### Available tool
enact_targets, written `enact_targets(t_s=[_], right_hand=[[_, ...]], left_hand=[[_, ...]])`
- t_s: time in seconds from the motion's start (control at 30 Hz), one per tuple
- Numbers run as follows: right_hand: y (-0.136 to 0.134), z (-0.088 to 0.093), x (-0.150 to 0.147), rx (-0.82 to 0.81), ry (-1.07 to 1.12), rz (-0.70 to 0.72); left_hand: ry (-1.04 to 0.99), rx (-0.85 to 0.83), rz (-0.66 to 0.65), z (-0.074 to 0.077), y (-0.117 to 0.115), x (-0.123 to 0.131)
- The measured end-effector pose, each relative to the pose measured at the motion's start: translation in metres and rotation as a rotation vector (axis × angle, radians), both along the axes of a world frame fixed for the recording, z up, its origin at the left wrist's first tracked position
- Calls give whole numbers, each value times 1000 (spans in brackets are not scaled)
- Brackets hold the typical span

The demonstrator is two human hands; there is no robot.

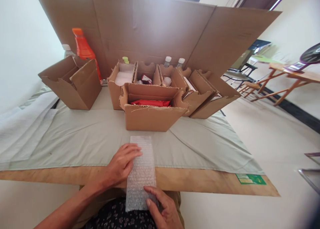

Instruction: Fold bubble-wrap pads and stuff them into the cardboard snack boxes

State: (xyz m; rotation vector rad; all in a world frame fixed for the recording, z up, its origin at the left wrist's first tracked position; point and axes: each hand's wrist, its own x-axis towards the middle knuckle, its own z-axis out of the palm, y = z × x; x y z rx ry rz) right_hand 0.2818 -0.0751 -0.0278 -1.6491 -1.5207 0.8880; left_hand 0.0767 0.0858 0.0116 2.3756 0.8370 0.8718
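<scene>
A narrow strip of bubble wrap lies lengthwise across the table's front edge, its near end over my lap. My left hand rests on its left side, fingers stretched over the upper part. At the lower right, my right hand holds the near end, with thumb and forefinger on top; its other fingers are hidden. Just beyond the strip stands an open cardboard box with a red packet inside.
Behind, a row of cardboard bins holds small goods. Another cardboard box and an orange bottle stand left, near bubble wrap sheets. A tall cardboard panel closes the back. A green card lies on the wooden edge.
</scene>
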Motion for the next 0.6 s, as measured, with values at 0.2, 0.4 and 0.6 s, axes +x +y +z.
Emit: enact_targets(t_s=[0.2,0.4,0.6], right_hand=[[6,2,4,-290,348,-23],[22,16,-4,-364,890,-105],[34,46,0,-290,984,-144]], left_hand=[[149,-91,-136,-11,-67,-45],[11,-16,12,-23,-74,-24],[-68,-316,326,-13,-56,-6]])
